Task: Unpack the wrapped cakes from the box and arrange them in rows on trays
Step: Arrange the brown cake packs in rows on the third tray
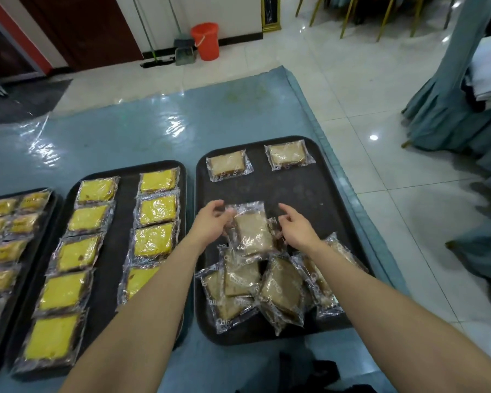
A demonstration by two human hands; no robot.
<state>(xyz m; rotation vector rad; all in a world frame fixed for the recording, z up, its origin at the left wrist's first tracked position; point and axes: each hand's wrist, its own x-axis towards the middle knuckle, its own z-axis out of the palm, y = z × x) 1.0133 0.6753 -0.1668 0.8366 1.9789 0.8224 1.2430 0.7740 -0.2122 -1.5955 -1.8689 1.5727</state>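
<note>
Left hand [211, 222] pinched wrapped cake [253, 232] by crinkly film edge; right hand [298, 226] loose, apparently empty. Cake looked light, soft, slippery; seam grip safest.

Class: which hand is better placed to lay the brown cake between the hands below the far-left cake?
Probably the left. The left hand pinches the wrapper of the brown cake and sits on the side of the far-left cake; the right hand is at its other edge, farther from that spot.

Brown wrapped cakes [270, 282] heaped (near end) on tray [295, 188]
</note>
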